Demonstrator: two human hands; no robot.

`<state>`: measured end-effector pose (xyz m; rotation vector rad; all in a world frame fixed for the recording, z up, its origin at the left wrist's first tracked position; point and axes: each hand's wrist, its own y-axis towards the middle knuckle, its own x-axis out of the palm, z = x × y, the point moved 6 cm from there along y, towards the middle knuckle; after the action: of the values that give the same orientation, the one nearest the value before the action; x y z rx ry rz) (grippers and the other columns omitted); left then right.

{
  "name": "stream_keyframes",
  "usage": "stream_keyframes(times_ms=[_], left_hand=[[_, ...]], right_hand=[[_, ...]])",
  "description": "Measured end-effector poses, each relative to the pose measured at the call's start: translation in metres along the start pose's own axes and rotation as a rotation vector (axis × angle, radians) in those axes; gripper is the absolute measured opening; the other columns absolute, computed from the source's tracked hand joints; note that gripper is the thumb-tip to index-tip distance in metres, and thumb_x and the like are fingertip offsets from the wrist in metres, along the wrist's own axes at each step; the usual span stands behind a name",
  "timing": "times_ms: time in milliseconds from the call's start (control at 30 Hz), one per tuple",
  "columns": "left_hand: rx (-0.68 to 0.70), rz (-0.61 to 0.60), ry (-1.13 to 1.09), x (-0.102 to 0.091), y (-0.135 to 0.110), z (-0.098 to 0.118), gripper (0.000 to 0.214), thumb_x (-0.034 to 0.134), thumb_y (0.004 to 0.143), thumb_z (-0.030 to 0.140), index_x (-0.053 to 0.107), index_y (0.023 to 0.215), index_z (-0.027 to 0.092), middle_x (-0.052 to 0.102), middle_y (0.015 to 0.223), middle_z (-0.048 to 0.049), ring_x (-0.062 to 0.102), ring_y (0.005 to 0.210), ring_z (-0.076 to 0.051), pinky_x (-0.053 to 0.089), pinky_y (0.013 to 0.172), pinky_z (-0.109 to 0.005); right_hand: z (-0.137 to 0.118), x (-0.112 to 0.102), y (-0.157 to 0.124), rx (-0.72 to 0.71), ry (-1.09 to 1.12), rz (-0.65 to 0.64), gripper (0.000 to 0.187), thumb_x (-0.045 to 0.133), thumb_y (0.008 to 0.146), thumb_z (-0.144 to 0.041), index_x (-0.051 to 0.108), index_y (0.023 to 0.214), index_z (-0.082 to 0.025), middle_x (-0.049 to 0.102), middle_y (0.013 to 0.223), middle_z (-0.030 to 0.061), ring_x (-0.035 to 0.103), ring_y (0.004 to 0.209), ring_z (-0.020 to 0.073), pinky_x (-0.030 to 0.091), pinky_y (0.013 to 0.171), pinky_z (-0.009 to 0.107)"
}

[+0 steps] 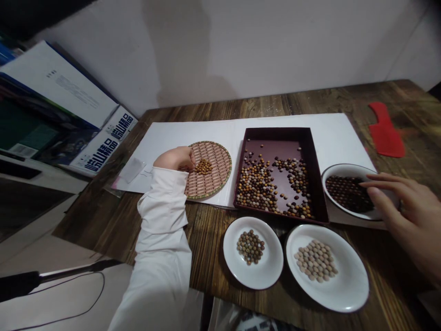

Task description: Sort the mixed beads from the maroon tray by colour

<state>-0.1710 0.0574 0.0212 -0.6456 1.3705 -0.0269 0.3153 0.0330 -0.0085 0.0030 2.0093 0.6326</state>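
My left hand (176,159) rests at the left side of a round woven tray (215,158), its fingers curled in beside a small heap of yellow-brown beads (203,167). Whatever those fingers hold is hidden. Over the right rim of a white bowl (332,170) is my right hand (408,202), thumb and fingers stretched out above dark brown beads (344,191). I see nothing held there. Between the hands, a maroon box (285,149) contains mixed yellow, dark and pale beads (257,184).
Nearest me stand a white dish (232,264) of greenish-brown beads and a larger dish (347,289) of pale beads. A red scraper-shaped piece (387,133) lies at the right. White board (165,138) lies beneath the tray and box. Printed boxes (103,151) stand left.
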Motion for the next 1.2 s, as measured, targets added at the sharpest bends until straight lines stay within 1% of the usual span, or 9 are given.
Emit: stream_keyframes(times_ms=[200,367,467,633,867,1033,1200], left_hand=[[0.05,0.049,0.013,-0.003,0.007,0.003,0.007,0.068,0.067,0.013,0.065,0.07,0.018,0.071,0.072,-0.0014,0.065,0.07,-0.016,0.043,0.058,-0.021],[0.106,0.129,0.004,-0.002,0.015,0.007,0.008,0.068,0.068,0.015,0.066,0.074,0.019,0.073,0.082,-0.0009,0.067,0.077,-0.015,0.045,0.064,-0.02],[0.133,0.158,0.003,0.001,0.018,0.009,0.008,0.067,0.068,0.014,0.067,0.074,0.019,0.074,0.084,-0.0012,0.067,0.078,-0.016,0.046,0.067,-0.02],[0.165,0.163,0.008,0.005,0.021,0.012,0.008,0.069,0.067,0.014,0.067,0.072,0.019,0.074,0.082,-0.0016,0.068,0.076,-0.016,0.047,0.065,-0.019],[0.192,0.173,0.015,0.006,0.024,0.012,0.01,0.068,0.067,0.013,0.068,0.075,0.019,0.075,0.085,-0.0023,0.069,0.079,-0.016,0.047,0.065,-0.019],[0.198,0.187,0.012,0.005,0.023,0.011,0.012,0.067,0.071,0.019,0.07,0.082,0.02,0.075,0.09,-0.0025,0.069,0.083,-0.016,0.049,0.068,-0.018],[0.193,0.188,0.014,0.005,0.023,0.009,0.018,0.064,0.071,0.019,0.072,0.087,0.021,0.075,0.093,-0.003,0.068,0.085,-0.017,0.049,0.069,-0.019]], right_hand=[[-0.001,0.0,0.0,-0.004,0.006,0.001,0.045,0.038,0.093,-0.057,0.065,0.098,-0.021,0.068,0.114,0.0115,0.061,0.111,0.032,0.048,0.097,0.053],[0.0,0.001,-0.001,-0.007,0.013,0.01,0.044,0.04,0.093,-0.057,0.065,0.099,-0.022,0.068,0.114,0.0107,0.062,0.111,0.032,0.048,0.097,0.053],[0.0,0.001,-0.001,-0.002,0.014,0.014,0.043,0.04,0.093,-0.057,0.065,0.1,-0.022,0.068,0.115,0.0106,0.061,0.111,0.032,0.047,0.097,0.053],[0.001,0.0,-0.001,-0.007,0.02,0.011,0.043,0.04,0.093,-0.057,0.065,0.098,-0.022,0.068,0.114,0.0104,0.062,0.11,0.0315,0.048,0.096,0.053],[-0.001,0.0,-0.002,0.003,0.007,0.001,0.046,0.039,0.092,-0.058,0.066,0.099,-0.021,0.068,0.115,0.0113,0.061,0.112,0.032,0.048,0.097,0.053],[0.0,0.0,-0.001,-0.005,0.006,0.002,0.047,0.039,0.092,-0.059,0.065,0.098,-0.021,0.068,0.114,0.0114,0.061,0.111,0.0324,0.048,0.096,0.053],[0.002,0.0,-0.002,0.006,0.014,0.008,0.044,0.04,0.092,-0.057,0.065,0.099,-0.022,0.068,0.115,0.0104,0.061,0.112,0.0314,0.047,0.098,0.053]])
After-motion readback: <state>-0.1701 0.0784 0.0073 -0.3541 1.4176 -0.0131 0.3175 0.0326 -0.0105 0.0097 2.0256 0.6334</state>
